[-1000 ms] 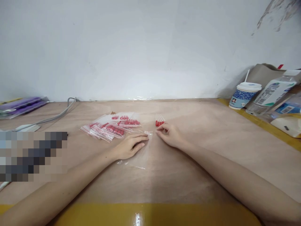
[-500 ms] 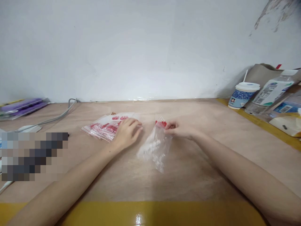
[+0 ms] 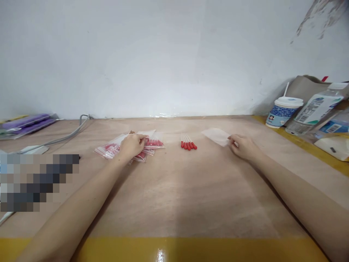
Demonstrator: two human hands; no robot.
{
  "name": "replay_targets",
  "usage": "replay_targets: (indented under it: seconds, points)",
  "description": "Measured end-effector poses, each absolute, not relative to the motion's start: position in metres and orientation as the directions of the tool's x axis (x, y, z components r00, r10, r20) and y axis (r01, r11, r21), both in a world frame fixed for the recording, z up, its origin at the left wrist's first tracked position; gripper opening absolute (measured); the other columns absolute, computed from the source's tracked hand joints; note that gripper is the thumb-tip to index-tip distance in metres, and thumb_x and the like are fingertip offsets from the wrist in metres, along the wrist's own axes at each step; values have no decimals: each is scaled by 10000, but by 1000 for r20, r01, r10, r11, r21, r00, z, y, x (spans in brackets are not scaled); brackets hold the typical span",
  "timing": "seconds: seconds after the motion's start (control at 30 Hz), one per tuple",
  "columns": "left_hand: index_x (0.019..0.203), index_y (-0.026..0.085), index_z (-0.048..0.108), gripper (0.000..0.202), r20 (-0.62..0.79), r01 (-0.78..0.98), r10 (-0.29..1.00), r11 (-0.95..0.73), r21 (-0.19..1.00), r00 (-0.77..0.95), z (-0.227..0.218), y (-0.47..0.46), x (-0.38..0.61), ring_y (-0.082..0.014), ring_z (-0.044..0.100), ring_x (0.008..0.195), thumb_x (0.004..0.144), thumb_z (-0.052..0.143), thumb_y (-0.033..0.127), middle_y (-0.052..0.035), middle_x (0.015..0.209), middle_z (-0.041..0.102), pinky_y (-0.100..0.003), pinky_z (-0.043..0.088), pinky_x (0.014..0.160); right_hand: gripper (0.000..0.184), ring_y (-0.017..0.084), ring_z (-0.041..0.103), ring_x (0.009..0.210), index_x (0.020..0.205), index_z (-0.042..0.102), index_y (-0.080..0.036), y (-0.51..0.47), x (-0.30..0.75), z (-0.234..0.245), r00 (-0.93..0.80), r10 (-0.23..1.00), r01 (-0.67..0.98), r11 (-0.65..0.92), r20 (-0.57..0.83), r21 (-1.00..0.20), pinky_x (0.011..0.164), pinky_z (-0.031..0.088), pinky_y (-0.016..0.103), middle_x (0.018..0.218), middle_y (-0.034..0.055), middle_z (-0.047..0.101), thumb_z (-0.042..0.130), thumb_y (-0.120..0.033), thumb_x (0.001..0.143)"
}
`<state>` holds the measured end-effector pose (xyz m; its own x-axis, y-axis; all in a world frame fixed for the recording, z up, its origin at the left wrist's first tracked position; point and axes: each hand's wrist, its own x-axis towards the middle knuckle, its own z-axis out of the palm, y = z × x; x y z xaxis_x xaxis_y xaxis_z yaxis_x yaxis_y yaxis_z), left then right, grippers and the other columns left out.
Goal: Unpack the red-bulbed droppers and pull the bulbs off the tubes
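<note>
The left hand [image 3: 132, 146], its grip unclear, could drag overlapping packets [image 3: 155, 142] askew, while the right hand [image 3: 242, 146] pinches a filmy bag [image 3: 216, 136].

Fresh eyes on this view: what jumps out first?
Probably the red-tipped sticks, fanned out on the table between the hands. Left of them, the left hand lies over clear bags with red contents; right of them, the right hand touches a thin, pale film.
</note>
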<state>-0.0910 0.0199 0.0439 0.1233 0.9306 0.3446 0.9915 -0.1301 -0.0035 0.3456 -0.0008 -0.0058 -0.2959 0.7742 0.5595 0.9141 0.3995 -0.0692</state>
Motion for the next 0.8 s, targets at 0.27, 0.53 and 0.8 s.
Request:
replay_targets:
  seconds: [0.27, 0.53, 0.8]
  points:
    - [1044, 216, 635, 312, 625, 875, 627, -431, -219, 465, 31, 5, -62, -240, 573, 1013, 884, 368, 239, -47, 1104, 638, -380, 395, 874, 109, 193, 583, 765, 688, 497, -208, -16, 336, 8, -488, 828, 854, 518, 276, -47, 709, 396, 292, 793, 43, 642, 436, -132, 637]
    - [1041, 187, 604, 263, 553, 735, 535, -637, -231, 638, 4, -21, -32, -209, 601, 939, 884, 421, 291, -70, 1130, 615, -327, 475, 787, 151, 190, 585, 709, 778, 508, -194, -9, 337, -9, -159, 923, 967, 217, 351, -135, 625, 388, 277, 815, 69, 650, 413, -141, 672]
    - [866, 168, 590, 191, 523, 766, 620, -634, -104, 584, 12, -26, -42, -205, 620, 865, 860, 419, 252, -67, 940, 663, -330, 492, 750, 195, 253, 557, 886, 788, 550, -196, -17, 315, 1, -179, 769, 954, 289, 613, -83, 859, 311, 421, 870, 66, 642, 505, -376, 728]
